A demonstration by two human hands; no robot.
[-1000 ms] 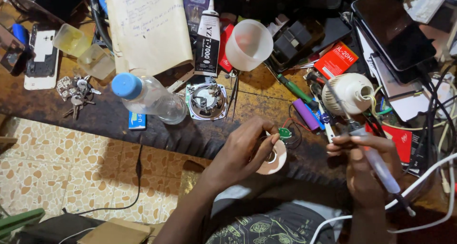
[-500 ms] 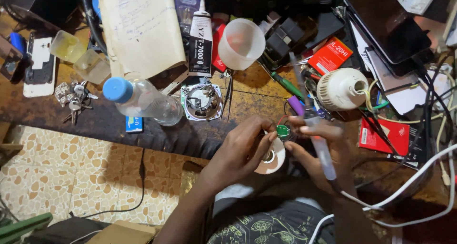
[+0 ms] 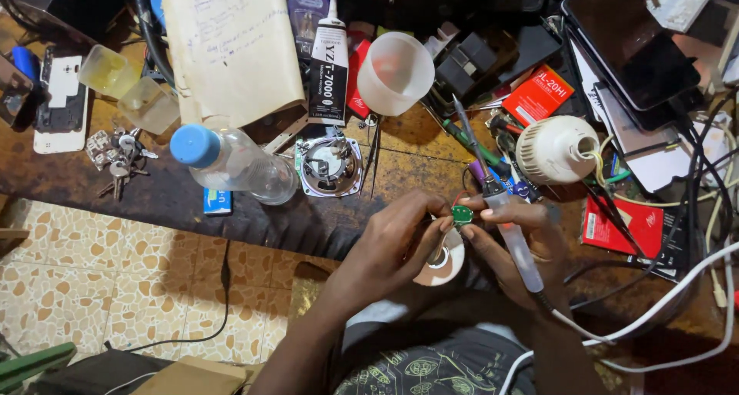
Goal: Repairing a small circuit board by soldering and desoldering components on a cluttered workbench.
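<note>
Over the front edge of the cluttered brown wooden workbench (image 3: 231,202), both hands meet on a small round green circuit board (image 3: 463,214). The left hand (image 3: 392,249) pinches the board's left side between thumb and forefinger; the fingertips (image 3: 440,207) are closed on its edge, and under the same hand sits a pale, round white lamp part (image 3: 445,264), partly hidden by the palm. The right hand (image 3: 512,245) touches the board's right side with its fingertips and is also clenched around a slim grey-handled soldering iron (image 3: 504,218), whose metal tip points up and away over the bench and whose white cable trails off to the right. The board thus sits between the two sets of fingers, just above the bench edge. Near the hands stand a white ribbed bulb housing (image 3: 556,150), a clear plastic bottle with a blue cap (image 3: 231,162) lying on its side, and a square metal-framed speaker (image 3: 329,166).
</note>
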